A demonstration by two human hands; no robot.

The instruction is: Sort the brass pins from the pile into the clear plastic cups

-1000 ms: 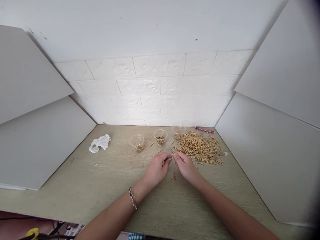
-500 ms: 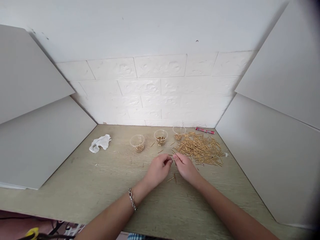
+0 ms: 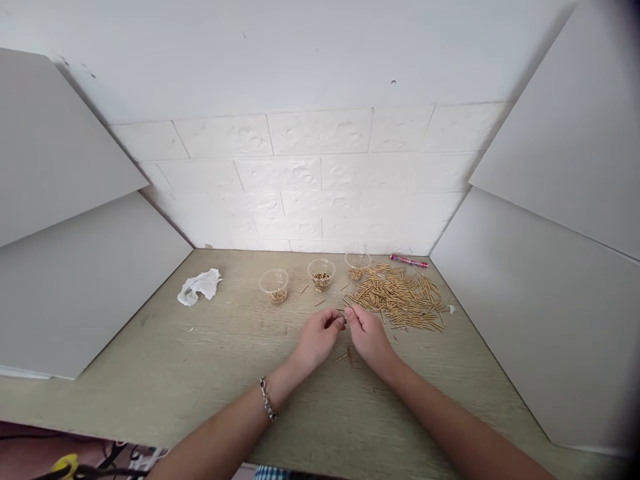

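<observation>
— So, what lies at the far left?
— A crumpled tissue (image 3: 199, 285), then three clear cups (image 3: 321, 274).
— And the hands?
— Left hand (image 3: 317, 337) and right hand (image 3: 369, 335) meet fingertip to fingertip, pinching one thin gold pin (image 3: 345, 315) above the table (image 3: 165, 373), just beside the pin pile (image 3: 400, 296).

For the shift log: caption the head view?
Both hands pinch a small gold pin beside the pin pile and three cups.

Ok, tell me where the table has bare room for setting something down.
Free: the near-left table, between the tissue and the left hand; also the near-right edge. Crowded: the three cups and the pin pile beyond the right hand.
</observation>
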